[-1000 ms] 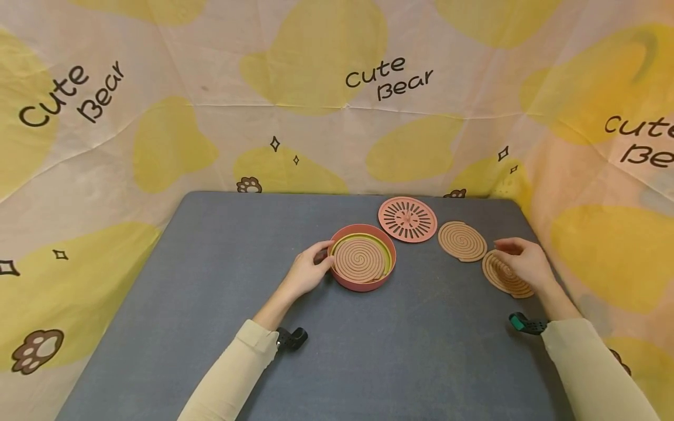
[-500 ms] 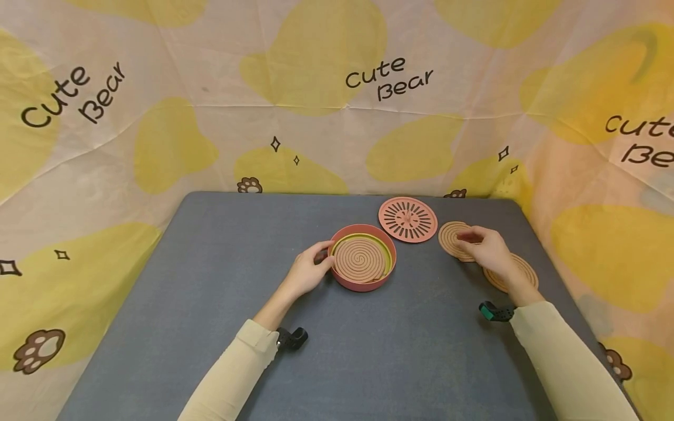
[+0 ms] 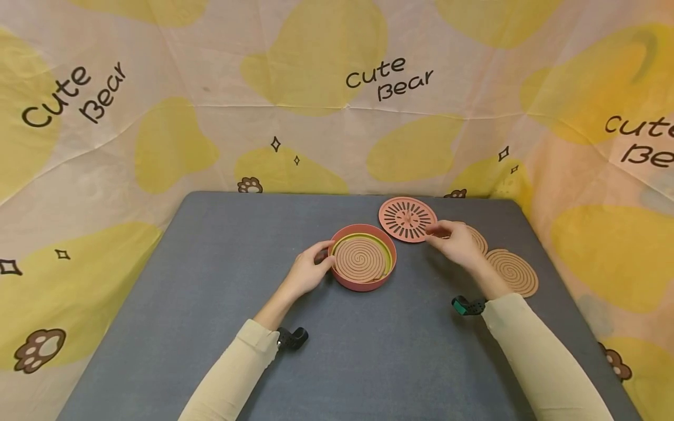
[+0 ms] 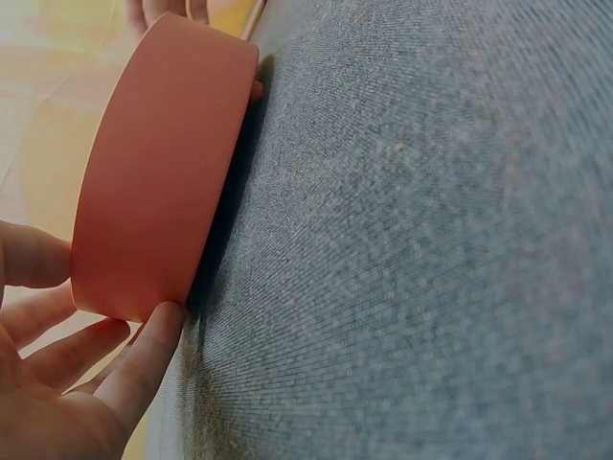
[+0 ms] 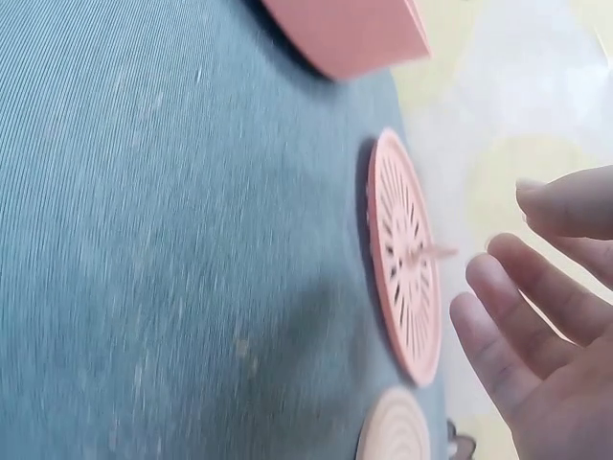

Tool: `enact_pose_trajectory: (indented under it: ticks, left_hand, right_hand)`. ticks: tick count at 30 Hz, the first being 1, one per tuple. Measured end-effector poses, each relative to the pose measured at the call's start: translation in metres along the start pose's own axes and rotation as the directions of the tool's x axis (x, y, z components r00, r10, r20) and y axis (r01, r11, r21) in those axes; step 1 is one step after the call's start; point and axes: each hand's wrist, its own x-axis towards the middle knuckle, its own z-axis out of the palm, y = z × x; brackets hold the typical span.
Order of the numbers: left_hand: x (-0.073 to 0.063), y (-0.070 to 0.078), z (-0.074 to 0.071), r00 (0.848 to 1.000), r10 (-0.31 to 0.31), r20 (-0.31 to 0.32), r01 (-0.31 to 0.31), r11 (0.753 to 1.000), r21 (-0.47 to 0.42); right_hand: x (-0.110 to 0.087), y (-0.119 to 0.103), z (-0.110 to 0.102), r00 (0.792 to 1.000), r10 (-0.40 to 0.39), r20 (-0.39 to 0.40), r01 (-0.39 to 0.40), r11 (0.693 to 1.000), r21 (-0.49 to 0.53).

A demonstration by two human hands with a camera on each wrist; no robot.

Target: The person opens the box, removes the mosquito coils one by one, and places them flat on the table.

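Note:
In the head view, a round red mosquito coil box [image 3: 356, 286] with a yellow-green inner ring stands on the table, and a brown mosquito coil [image 3: 360, 259] lies inside. My left hand [image 3: 308, 271] holds the box's left side, thumb and fingers touching it. Behind the box lies a pink slotted round lid [image 3: 402, 213] with a thin upright stem in its middle. My right hand [image 3: 458, 244] is over the table just right of the lid, fingers loosely bent and nothing between them. It partly covers a second coil [image 3: 478, 238]; a third coil [image 3: 513, 272] lies to its right.
A dark blue-grey table [image 3: 237, 251] fills the lower part of the head view. Yellow and cream printed cloth [image 3: 316, 64] hangs behind it and along both sides. Black bands with small devices [image 3: 292, 338] sit at both wrists.
My right hand has moved left, from above the far-right coil, across the middle coil, to beside the lid. My left hand and the box have stayed in place.

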Motion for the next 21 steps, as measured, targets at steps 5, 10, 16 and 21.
enact_pose_trajectory:
  ticks: [5,10,16,21]
  left_hand:
    - [0.000,0.000,0.000,1.000,0.001,0.000,-0.001,1.000,0.002]
    - [0.000,0.000,0.000,1.000,0.013,0.006,-0.013,1.000,-0.005]
    - [0.001,0.000,0.000,1.000,0.028,0.007,-0.028,1.000,-0.006]
    - [0.000,-0.001,-0.001,1.000,0.020,0.008,-0.020,1.000,-0.023]
  right_hand:
    - [0.004,-0.016,0.012,1.000,-0.017,0.010,0.016,0.998,0.053]
    - [0.006,-0.025,0.020,1.000,-0.023,0.021,0.021,0.997,0.072]
    - [0.012,-0.038,0.031,0.997,-0.066,0.033,0.063,0.995,0.083]
    - [0.016,-0.050,0.040,0.995,-0.088,0.053,0.080,0.989,0.125]
